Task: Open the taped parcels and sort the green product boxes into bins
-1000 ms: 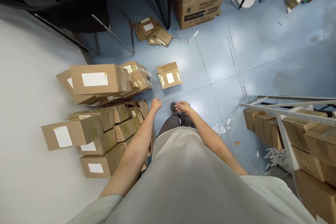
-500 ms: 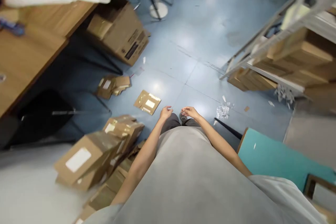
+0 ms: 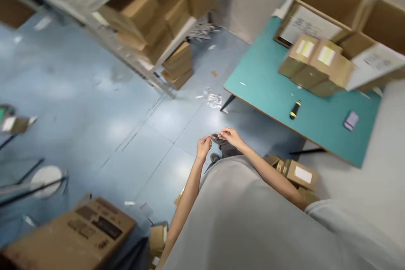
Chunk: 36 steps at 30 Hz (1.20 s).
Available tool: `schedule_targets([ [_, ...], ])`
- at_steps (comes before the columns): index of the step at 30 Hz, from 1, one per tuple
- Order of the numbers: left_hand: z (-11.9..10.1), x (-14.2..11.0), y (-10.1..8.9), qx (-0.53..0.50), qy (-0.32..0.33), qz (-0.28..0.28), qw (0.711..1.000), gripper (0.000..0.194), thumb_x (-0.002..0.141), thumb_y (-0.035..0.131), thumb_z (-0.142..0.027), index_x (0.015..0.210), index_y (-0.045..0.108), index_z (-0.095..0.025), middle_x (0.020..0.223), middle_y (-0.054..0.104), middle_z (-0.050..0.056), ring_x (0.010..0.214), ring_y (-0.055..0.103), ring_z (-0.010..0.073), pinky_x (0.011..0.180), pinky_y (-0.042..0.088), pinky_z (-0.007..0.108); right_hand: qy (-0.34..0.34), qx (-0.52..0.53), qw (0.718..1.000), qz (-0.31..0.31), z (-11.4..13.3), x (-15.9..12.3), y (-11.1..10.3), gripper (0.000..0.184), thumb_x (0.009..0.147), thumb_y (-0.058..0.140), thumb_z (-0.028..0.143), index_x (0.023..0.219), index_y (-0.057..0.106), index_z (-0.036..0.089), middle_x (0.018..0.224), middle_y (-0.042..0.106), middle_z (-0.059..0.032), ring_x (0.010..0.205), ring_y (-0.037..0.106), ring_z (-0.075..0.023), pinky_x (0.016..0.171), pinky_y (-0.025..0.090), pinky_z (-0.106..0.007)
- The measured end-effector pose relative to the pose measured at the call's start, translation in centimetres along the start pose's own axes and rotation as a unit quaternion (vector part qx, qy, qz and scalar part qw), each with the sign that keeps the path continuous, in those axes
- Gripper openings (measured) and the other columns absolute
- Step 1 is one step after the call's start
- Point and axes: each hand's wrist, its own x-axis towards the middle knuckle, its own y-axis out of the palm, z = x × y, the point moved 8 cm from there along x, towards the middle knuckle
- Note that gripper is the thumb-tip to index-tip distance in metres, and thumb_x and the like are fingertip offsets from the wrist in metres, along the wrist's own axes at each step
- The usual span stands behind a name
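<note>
My left hand [image 3: 204,147] and my right hand [image 3: 230,136] are raised in front of my waist, fingertips almost meeting. Each has its thumb and fingers drawn together in a pinch. Anything between them is too small to make out. Below the hands show my shoes and dark trousers on the blue floor [image 3: 158,135]. Ahead and to the right stands a teal-topped table [image 3: 259,80]. On it lie a black and yellow handheld tool [image 3: 295,109], a light purple object [image 3: 351,120] and several small taped cartons [image 3: 325,59].
Open cardboard boxes [image 3: 335,4] with white labels stand at the table's back. A metal shelf [image 3: 126,55] holds cartons at upper left. Crumpled silvery scraps [image 3: 213,99] lie by the table leg. A large carton [image 3: 72,236] is at lower left; more cartons [image 3: 300,173] sit beneath the table.
My view and body have turned right, bringing the teal table in front and moving the shelf to the left. My hands have come closer together, the left now more pinched.
</note>
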Motion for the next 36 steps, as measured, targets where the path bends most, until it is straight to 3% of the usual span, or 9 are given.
schedule_targets([
  [5,-0.3,0.2,10.3,0.040,-0.048,0.113,0.992,0.059,0.093,0.072,-0.068,0.061,0.053,-0.023,0.049,0.034,-0.007,0.045,0.028,0.0081,0.048,0.023,0.024,-0.016,0.090,0.975,-0.201,-2.7,-8.3,-10.6,0.060,0.070,0.091,0.082,0.080,0.077,0.025,0.085,0.085,-0.0077,0.087,0.082,-0.0274,0.091,0.065,-0.042],
  [9,-1.1,-1.3,19.6,0.142,-0.051,0.241,0.959,0.059,0.092,0.075,-0.066,0.059,0.051,-0.023,0.048,0.034,-0.007,0.044,0.027,0.0075,0.048,0.022,0.024,-0.038,0.156,0.915,-0.369,-4.9,-16.3,-18.0,0.064,0.074,0.085,0.087,0.080,0.075,0.024,0.085,0.084,-0.0096,0.086,0.081,-0.0269,0.088,0.065,-0.041],
  [12,-2.6,-2.4,25.7,0.185,-0.015,0.304,0.934,0.060,0.090,0.078,-0.068,0.060,0.052,-0.023,0.050,0.032,-0.008,0.045,0.026,0.0072,0.048,0.021,0.023,-0.040,0.209,0.866,-0.453,-6.9,-20.5,-21.5,0.069,0.073,0.082,0.091,0.082,0.075,0.024,0.087,0.083,-0.0104,0.086,0.081,-0.0271,0.086,0.064,-0.040],
  [16,-4.3,-3.3,33.3,0.198,0.025,0.355,0.913,0.062,0.086,0.080,-0.074,0.064,0.054,-0.023,0.052,0.033,-0.008,0.047,0.027,0.0073,0.049,0.022,0.024,-0.038,0.260,0.825,-0.501,-8.9,-22.5,-25.8,0.074,0.068,0.082,0.095,0.085,0.075,0.023,0.087,0.083,-0.0109,0.084,0.080,-0.0273,0.084,0.063,-0.041],
  [21,-4.9,-2.7,41.7,0.200,0.049,0.364,0.908,0.059,0.088,0.079,-0.075,0.072,0.062,-0.021,0.059,0.047,-0.005,0.049,0.040,0.0093,0.051,0.032,0.026,-0.058,0.248,0.824,-0.506,-7.9,-21.3,-33.8,0.069,0.072,0.082,0.090,0.092,0.075,0.024,0.094,0.084,-0.0112,0.090,0.081,-0.0285,0.085,0.064,-0.042],
  [26,-5.7,0.3,45.8,0.168,0.093,0.304,0.933,0.035,0.095,0.072,-0.055,0.099,0.078,-0.021,0.080,0.075,0.004,0.080,0.073,0.0211,0.084,0.060,0.035,-0.091,0.170,0.859,-0.475,-3.9,-17.5,-41.5,0.060,0.080,0.081,0.079,0.103,0.076,0.024,0.112,0.084,-0.0134,0.107,0.080,-0.0305,0.096,0.064,-0.044],
  [29,-6.5,2.5,46.5,0.155,0.111,0.281,0.941,0.030,0.089,0.072,-0.041,0.110,0.080,-0.022,0.108,0.085,0.011,0.117,0.078,0.0292,0.115,0.057,0.048,-0.099,0.130,0.879,-0.449,-1.0,-14.2,-44.8,0.058,0.081,0.080,0.077,0.106,0.075,0.024,0.119,0.084,-0.0144,0.109,0.080,-0.0308,0.097,0.064,-0.045],
  [33,-8.6,6.2,47.1,0.091,0.108,0.260,0.955,0.042,0.077,0.070,-0.029,0.118,0.077,-0.022,0.141,0.079,0.017,0.139,0.071,0.0360,0.114,0.061,0.059,-0.112,0.100,0.894,-0.423,2.7,-9.3,-47.5,0.055,0.086,0.077,0.074,0.110,0.075,0.025,0.126,0.083,-0.0142,0.111,0.080,-0.0297,0.094,0.065,-0.043],
  [36,-11.0,9.4,48.3,0.070,0.113,0.254,0.958,0.046,0.074,0.066,-0.026,0.119,0.075,-0.022,0.145,0.075,0.018,0.141,0.069,0.0369,0.111,0.064,0.064,-0.114,0.087,0.891,-0.431,4.7,-6.0,-48.9,0.050,0.089,0.077,0.071,0.111,0.073,0.027,0.126,0.083,-0.0125,0.113,0.080,-0.0292,0.096,0.065,-0.043],
])
